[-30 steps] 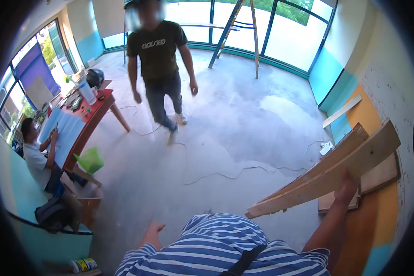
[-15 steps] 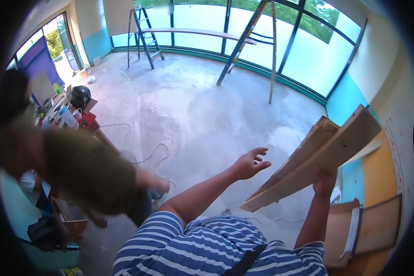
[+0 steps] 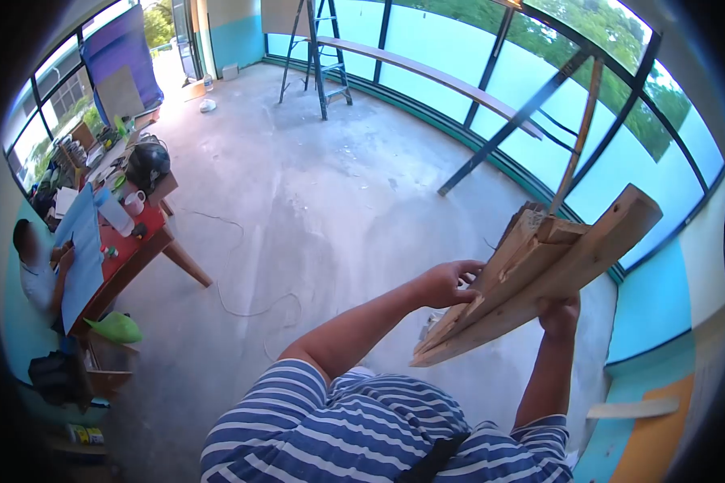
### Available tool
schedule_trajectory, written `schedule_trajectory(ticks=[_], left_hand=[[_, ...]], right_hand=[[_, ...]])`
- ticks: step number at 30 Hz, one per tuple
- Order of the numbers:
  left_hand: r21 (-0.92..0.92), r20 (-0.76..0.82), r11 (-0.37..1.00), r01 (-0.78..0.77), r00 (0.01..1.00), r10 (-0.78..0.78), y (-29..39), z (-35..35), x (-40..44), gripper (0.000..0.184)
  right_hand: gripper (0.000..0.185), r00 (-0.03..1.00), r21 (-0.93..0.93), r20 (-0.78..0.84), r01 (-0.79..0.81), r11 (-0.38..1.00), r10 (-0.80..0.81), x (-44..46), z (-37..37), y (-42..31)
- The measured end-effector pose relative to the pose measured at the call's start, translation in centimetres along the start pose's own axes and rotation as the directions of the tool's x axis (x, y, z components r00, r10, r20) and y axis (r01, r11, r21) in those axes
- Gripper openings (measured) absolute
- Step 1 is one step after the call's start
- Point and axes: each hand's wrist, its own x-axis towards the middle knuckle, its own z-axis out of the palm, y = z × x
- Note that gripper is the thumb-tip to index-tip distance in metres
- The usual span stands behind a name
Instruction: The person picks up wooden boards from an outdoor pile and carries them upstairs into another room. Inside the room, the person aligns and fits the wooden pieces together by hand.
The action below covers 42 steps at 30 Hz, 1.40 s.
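Several rough wooden boards [image 3: 540, 282] lie together in a bundle before my chest, slanting from lower left to upper right. My right hand [image 3: 560, 314] grips the bundle from underneath near its middle, with most of its fingers behind the wood. On the other side, my left hand [image 3: 453, 283] rests against the left edge of the boards, fingers curled at the wood and thumb on the near face. A thin nail-like piece sticks out by the left board. Bits of broken wood show at the bundle's upper end.
A red-topped table [image 3: 141, 237] at left carries a helmet [image 3: 148, 165], a mug and papers; a seated person [image 3: 40, 270] leans over it. Two stepladders [image 3: 324, 64] bear a long plank [image 3: 427, 72] by the windows. A cord [image 3: 250, 312] lies on the floor.
My left hand has come onto the boards from the air beside them. The bundle has turned slightly. The person passing at left is gone from view, and my view has swung left.
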Motion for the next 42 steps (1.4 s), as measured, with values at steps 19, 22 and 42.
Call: schedule_trajectory(ticks=[19,22,42], left_hand=[[0.267,-0.561,0.946,0.185,0.828,-0.003,-17.0,-47.5,40.1,0.056],[0.192,-0.63,0.961,0.197,0.776,-0.033,-19.5,-57.6,43.8,0.059],[-0.089,-0.299,0.986,0.141,0.941,-0.162,-41.1,-106.0,82.2,0.044]], right_hand=[[0.035,0.952,0.008,0.306,-0.019,1.0,0.016,62.8,-5.6,30.3],[0.032,0.984,0.055,0.175,-0.039,0.998,0.029,71.3,-7.9,34.8],[0.04,0.781,-0.298,-0.618,-0.338,0.893,0.089,98.9,-20.6,71.4]])
